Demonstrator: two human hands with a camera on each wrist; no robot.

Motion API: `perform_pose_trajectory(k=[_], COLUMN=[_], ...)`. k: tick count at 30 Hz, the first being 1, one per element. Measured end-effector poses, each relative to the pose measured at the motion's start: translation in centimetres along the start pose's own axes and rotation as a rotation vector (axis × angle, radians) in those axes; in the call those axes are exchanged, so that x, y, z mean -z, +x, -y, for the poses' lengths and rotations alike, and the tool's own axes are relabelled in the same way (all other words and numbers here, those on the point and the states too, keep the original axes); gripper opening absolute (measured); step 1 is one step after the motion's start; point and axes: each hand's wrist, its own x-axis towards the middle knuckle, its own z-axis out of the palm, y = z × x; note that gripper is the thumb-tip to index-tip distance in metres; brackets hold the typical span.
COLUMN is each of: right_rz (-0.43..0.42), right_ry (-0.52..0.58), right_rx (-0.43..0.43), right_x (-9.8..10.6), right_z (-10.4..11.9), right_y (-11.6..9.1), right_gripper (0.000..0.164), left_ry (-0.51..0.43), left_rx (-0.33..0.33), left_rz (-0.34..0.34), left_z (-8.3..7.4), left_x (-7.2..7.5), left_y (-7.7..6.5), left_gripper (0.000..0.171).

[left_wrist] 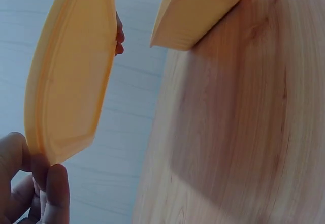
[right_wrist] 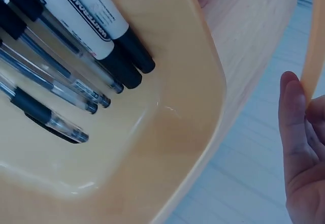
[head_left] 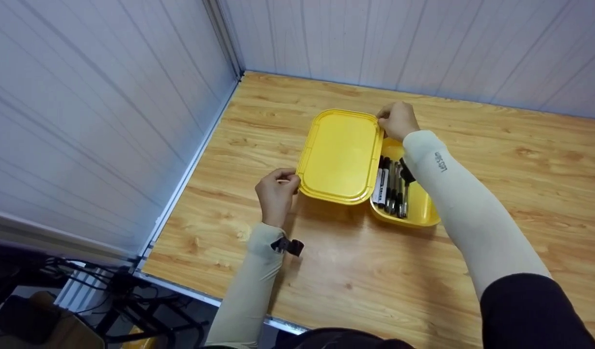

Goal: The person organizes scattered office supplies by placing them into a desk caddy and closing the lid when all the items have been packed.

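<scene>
Both hands hold a yellow plastic lid raised above the table, to the left of a yellow box. My left hand pinches its near left corner between thumb and fingers; the left wrist view shows the lid clear of the wood. At the far right corner, my right hand pinches the lid's edge. Inside the box lie two white markers with black caps and several clear-barrelled pens, side by side. The right forearm hides part of the box in the head view.
A wood-grain table bears the box. Pale panel walls border it at the left and back. Beyond the table's front left edge are cables and a dark metal frame. Each wrist carries a small black camera.
</scene>
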Motion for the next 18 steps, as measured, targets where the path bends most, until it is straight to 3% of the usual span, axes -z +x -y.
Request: perform_pose_trajectory(k=[4,7,10,14,18], right_rz=[-0.018,-0.039,-0.046,-0.039,-0.046], right_ry=[0.060,0.072,0.065,0.030,-0.007], right_rx=[-0.023,-0.030,-0.026,-0.023,-0.018], right_x=[0.6,0.6,0.2,-0.1,0.0], right_z=[-0.4,-0.8,-1.1,-1.3,-1.5], right_y=[-0.1,-0.2,0.0,0.3,0.0], right_gripper=[0.029,0.029,0.027,0.026,0.026], left_ry=[-0.013,0.083,0.284,0.518,0.699], left_rx=[-0.001,-0.108,-0.356,-0.764,-1.079], left_rz=[0.013,-0.005,-0.065,-0.102,0.046], left_z=[-0.3,-0.4,-0.7,-2.1,-3.9], left_x=[-0.2,-0.4,-0.8,-2.1,-4.3], left_y=[0.1,-0.2,-0.7,-2.1,-4.1], left_gripper=[0.014,0.016,0.022,0.028,0.038])
